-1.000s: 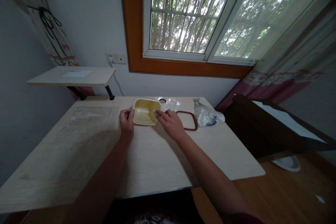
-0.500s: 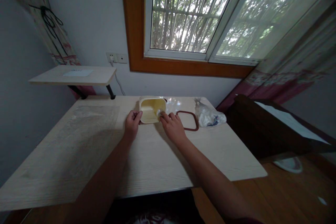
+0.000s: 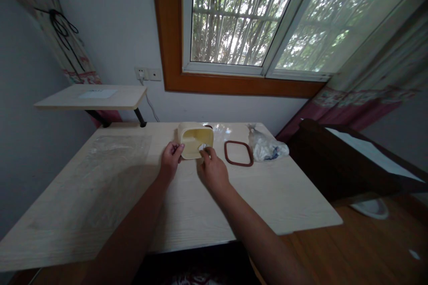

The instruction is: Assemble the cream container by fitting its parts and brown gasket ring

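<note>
A pale yellow square container (image 3: pixel 194 140) stands tilted on the wooden table (image 3: pixel 187 205), its opening turned toward me. My left hand (image 3: pixel 171 161) grips its left rim with curled fingers. My right hand (image 3: pixel 212 170) is closed on a small white wad (image 3: pixel 202 147), which it presses against the container's right inner edge. A brown rectangular seal ring (image 3: pixel 238 153) lies flat just right of my right hand.
A crumpled clear plastic bag (image 3: pixel 265 148) sits right of the ring, and a clear lid (image 3: pixel 220 131) lies behind the container. A plastic sheet (image 3: pixel 110 160) covers the table's left part. A small shelf (image 3: pixel 90 96) juts out at the left; a dark cabinet (image 3: pixel 347 164) stands to the right.
The container has been tipped up from lying flat, so its opening now faces me. My right hand has drawn left off the ring, which is now fully uncovered, and stays at the container's right edge.
</note>
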Available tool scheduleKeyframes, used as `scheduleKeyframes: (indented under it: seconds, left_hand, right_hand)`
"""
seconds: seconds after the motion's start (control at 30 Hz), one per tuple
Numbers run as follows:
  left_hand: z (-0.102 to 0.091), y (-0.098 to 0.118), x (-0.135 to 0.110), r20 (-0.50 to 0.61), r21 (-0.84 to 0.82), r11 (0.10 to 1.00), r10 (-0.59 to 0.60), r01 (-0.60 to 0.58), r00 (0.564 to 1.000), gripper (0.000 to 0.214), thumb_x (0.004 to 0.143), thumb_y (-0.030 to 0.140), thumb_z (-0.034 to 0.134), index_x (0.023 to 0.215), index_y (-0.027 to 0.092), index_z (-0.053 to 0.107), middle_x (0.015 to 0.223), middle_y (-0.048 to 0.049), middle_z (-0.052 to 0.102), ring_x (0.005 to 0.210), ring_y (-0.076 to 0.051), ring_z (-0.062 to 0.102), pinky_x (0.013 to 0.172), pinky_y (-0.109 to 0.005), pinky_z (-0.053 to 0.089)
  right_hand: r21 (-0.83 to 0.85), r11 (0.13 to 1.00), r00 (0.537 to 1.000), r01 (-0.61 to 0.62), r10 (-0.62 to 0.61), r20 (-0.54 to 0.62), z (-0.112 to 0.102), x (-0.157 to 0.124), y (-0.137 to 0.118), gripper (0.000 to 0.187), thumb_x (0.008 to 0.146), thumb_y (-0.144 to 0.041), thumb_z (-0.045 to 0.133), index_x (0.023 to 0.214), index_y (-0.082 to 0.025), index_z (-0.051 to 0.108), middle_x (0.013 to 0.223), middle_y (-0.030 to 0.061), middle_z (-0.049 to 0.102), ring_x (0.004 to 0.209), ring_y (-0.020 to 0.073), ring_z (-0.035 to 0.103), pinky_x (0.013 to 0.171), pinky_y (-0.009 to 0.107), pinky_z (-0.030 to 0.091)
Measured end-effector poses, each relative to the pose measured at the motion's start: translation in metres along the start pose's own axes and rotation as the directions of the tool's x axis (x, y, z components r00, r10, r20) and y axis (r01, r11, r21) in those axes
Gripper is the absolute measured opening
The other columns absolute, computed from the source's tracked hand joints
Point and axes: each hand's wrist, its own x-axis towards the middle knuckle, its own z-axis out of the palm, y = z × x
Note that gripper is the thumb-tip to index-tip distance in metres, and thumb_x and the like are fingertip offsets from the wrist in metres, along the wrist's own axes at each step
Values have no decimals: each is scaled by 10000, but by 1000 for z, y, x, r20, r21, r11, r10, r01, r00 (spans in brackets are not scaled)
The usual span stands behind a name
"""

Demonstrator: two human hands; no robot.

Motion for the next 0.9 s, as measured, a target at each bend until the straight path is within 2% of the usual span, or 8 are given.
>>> scheduleKeyframes:
  seconds: [0.1,0.3,0.47,0.73,0.9]
  left_hand:
    - [0,-1,0,0,-2,1000,3,-3,1000,367,824,517,716,815,204,524,638,60,486,479,-66,411,417,-187,306]
    - [2,2,-2,30,24,1000,-14,13,999,364,812,502,724,810,207,512,619,75,440,460,-63,371,398,-188,262]
    - [2,1,-2,46,26,999,-45,44,998,371,792,497,741,809,208,508,622,79,421,464,-60,354,407,-187,245]
    - [3,-3,-4,70,91,996,-18,11,997,337,799,479,719,800,211,515,610,76,432,484,-74,370,447,-200,279]
    - [8,-4,-8,66,144,990,-12,2,998,331,779,472,726,780,212,520,582,74,430,504,-90,400,471,-208,300]
  right_hand:
    - [-22,1000,1000,4,-4,11,-2,-1,0,518,907,-181,480,1424,-181,501,1620,143,360,1053,237,679,873,343,546]
    - [-12,999,996,-35,36,87,-3,-4,-2,553,911,-217,465,1462,-173,466,1603,146,403,950,236,728,817,370,585]
    - [127,990,992,-60,45,118,2,-6,-3,634,910,-227,479,1538,-220,397,1600,97,421,1095,242,705,884,370,592]
    - [435,896,994,87,-108,24,11,-9,-6,650,859,-124,480,1502,-222,470,1573,32,467,1323,194,575,1095,342,494]
    - [481,860,981,171,-192,-7,12,-11,-9,705,835,-108,495,1529,-217,429,1572,23,469,1358,177,541,1109,322,478]
